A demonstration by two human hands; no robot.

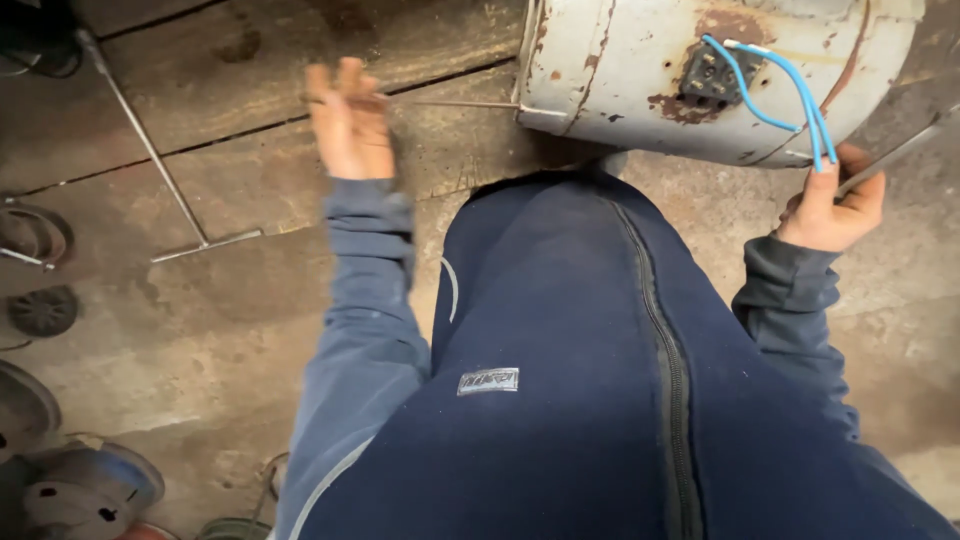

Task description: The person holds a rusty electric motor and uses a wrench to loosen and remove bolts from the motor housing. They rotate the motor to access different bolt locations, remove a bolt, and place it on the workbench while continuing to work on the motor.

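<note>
A rusty white cylindrical motor housing lies on the floor at the top, with a black terminal block and blue wires hanging from it. My right hand is closed around a flat metal tool just below the blue wires. My left hand is raised with fingers apart, left of the housing, holding nothing. A thin metal rod runs between that hand and the housing. My dark blue zipped jacket fills the lower middle.
A long T-shaped metal rod lies on the worn plank floor at left. Round metal parts and discs are scattered along the left edge, and more round covers sit at the bottom left.
</note>
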